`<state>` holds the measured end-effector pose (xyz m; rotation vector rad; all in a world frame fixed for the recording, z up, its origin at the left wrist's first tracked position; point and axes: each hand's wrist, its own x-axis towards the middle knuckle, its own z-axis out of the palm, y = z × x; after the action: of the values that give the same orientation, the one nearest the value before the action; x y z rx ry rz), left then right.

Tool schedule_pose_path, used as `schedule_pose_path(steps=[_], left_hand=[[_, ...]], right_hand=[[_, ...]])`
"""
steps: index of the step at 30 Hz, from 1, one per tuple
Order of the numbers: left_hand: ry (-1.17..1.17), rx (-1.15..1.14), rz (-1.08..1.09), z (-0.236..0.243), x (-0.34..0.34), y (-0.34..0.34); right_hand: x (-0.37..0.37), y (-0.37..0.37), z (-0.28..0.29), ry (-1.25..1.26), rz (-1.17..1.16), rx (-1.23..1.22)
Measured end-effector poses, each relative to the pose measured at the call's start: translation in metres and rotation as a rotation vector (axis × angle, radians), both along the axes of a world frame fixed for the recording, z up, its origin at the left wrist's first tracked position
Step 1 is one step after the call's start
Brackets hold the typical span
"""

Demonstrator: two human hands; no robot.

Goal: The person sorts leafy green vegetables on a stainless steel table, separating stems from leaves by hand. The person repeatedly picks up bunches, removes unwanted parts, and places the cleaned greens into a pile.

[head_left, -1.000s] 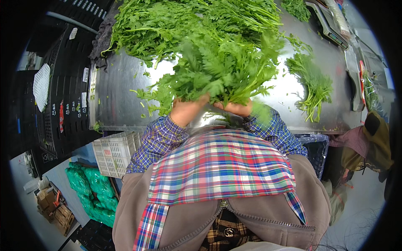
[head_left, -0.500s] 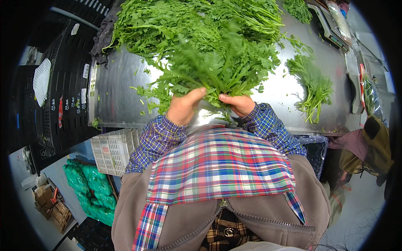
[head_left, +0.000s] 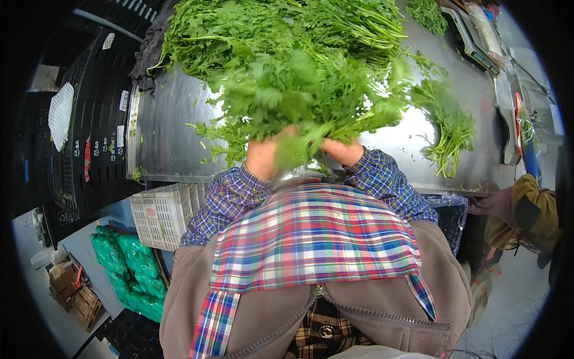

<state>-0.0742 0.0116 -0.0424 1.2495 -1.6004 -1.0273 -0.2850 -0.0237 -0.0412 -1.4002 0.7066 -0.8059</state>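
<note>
Feathery-leaved green vegetable bunch, one, partly blurred, is above the grey metal table. The bare right hand grasps its stems; leaves cover the bare left hand's fingers, whose grip I cannot tell. One smaller green bunch lies rightward; one large leafy heap lies beyond.

- two hands;
- one held bunch;
- one pile of greens;
- two smaller bunches to its right;
- one table;
- one scale;
- one white crate;
- one apron, with two straps;
- one button;
- green bags, too packed to count
</note>
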Motion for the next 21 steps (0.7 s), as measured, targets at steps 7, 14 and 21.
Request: schedule_pose_path(steps=[7,14,21], left_hand=[[0.778,0.760,0.251,0.060,-0.021,-0.001],[0.515,0.564,0.123,0.057,-0.026,-0.008],[0.609,0.506,0.252,0.054,-0.027,-0.012]], right_hand=[[0.004,0.005,0.020,-0.148,-0.001,0.331],[0.003,0.002,0.016,-0.019,-0.133,0.337],[0.010,0.009,0.017,0.207,0.058,0.095]])
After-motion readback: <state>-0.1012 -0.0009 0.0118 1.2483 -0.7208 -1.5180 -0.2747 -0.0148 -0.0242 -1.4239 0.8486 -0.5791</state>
